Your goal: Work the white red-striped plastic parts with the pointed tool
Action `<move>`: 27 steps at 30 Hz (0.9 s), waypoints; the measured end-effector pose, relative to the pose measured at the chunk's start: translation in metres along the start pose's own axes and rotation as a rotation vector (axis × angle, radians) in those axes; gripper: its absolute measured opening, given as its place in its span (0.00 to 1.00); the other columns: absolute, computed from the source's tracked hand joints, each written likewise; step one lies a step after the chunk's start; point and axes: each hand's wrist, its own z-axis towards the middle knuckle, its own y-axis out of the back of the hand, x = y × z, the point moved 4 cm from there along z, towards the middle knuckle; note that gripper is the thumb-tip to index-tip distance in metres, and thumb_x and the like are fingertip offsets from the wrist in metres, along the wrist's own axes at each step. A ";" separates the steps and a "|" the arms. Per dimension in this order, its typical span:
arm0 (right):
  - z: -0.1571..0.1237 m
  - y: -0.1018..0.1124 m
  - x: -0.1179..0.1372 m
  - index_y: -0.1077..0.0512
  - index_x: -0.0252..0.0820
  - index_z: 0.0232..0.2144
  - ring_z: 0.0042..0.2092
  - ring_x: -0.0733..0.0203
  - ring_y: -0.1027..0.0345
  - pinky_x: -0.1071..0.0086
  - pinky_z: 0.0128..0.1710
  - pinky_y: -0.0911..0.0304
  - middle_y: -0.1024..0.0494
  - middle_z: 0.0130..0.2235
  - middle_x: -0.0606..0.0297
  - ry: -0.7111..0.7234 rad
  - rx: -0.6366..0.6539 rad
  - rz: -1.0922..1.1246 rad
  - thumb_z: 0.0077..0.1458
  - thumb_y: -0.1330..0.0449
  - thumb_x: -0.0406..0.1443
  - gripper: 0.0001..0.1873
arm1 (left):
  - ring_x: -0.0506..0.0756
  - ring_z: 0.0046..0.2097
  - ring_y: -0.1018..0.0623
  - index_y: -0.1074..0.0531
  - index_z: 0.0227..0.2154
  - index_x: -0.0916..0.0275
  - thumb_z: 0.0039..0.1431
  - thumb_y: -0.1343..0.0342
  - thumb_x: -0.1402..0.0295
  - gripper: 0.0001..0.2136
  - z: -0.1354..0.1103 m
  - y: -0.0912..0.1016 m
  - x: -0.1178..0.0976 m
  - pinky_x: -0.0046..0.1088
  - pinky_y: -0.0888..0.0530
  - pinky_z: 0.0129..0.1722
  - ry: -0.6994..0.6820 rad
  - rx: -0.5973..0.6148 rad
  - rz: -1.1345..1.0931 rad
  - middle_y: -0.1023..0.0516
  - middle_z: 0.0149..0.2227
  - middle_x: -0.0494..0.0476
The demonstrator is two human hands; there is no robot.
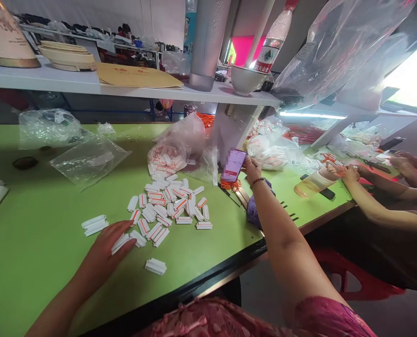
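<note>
My left hand is low over the green table, fingers curved round a small white plastic piece between thumb and index finger. Beside its fingertips spreads a loose pile of similar white pieces, several with an orange-red stripe. A small group of white pieces lies left of the hand, and another lies nearer the table edge. Farther off, my right hand grips the right side of a phone, held upright with a lit pinkish screen. Part of the screen is blurred.
A clear bag of white pieces stands behind the pile. A shelf crosses above, carrying a bowl and bottles. Purple cloth lies under my right forearm. At right are a drink bottle and another person's hands.
</note>
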 end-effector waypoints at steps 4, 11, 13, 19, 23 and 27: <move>-0.001 -0.010 -0.001 0.32 0.41 0.27 0.22 0.70 0.35 0.76 0.21 0.35 0.28 0.22 0.72 0.046 -0.055 -0.002 0.50 0.38 0.52 0.20 | 0.60 0.49 0.24 0.30 0.50 0.56 0.62 0.54 0.49 0.22 -0.002 -0.002 0.003 0.36 0.26 0.47 0.010 -0.009 0.006 0.24 0.50 0.57; -0.009 -0.020 -0.004 0.33 0.41 0.26 0.23 0.70 0.38 0.77 0.21 0.39 0.31 0.21 0.74 0.150 -0.156 -0.007 0.48 0.41 0.56 0.24 | 0.59 0.49 0.24 0.31 0.52 0.56 0.63 0.55 0.49 0.22 -0.003 -0.007 0.008 0.35 0.27 0.49 0.015 -0.018 0.016 0.24 0.50 0.57; -0.011 -0.020 -0.005 0.32 0.40 0.26 0.24 0.70 0.38 0.77 0.22 0.39 0.30 0.22 0.73 0.162 -0.159 -0.011 0.48 0.41 0.57 0.25 | 0.59 0.49 0.24 0.31 0.53 0.57 0.63 0.56 0.49 0.23 -0.004 -0.008 0.010 0.35 0.27 0.49 0.025 -0.014 0.024 0.24 0.50 0.58; -0.018 -0.016 -0.002 0.30 0.39 0.29 0.27 0.68 0.32 0.78 0.21 0.41 0.26 0.25 0.69 0.147 -0.139 -0.048 0.47 0.40 0.56 0.25 | 0.59 0.49 0.24 0.31 0.53 0.57 0.63 0.55 0.50 0.23 -0.005 -0.009 0.011 0.35 0.26 0.48 0.028 -0.006 0.015 0.24 0.50 0.57; -0.021 -0.010 0.008 0.29 0.37 0.31 0.29 0.67 0.30 0.79 0.20 0.44 0.23 0.28 0.66 0.148 -0.177 -0.053 0.49 0.41 0.55 0.25 | 0.60 0.48 0.23 0.31 0.52 0.58 0.63 0.55 0.50 0.23 -0.006 -0.010 0.014 0.36 0.25 0.45 0.033 -0.017 0.002 0.24 0.50 0.58; -0.040 0.001 0.033 0.29 0.38 0.39 0.30 0.69 0.30 0.79 0.23 0.42 0.22 0.32 0.66 0.187 -0.263 -0.015 0.56 0.47 0.54 0.25 | 0.59 0.46 0.23 0.28 0.48 0.58 0.64 0.55 0.51 0.20 -0.008 -0.008 0.018 0.34 0.26 0.44 0.071 -0.077 0.004 0.22 0.46 0.57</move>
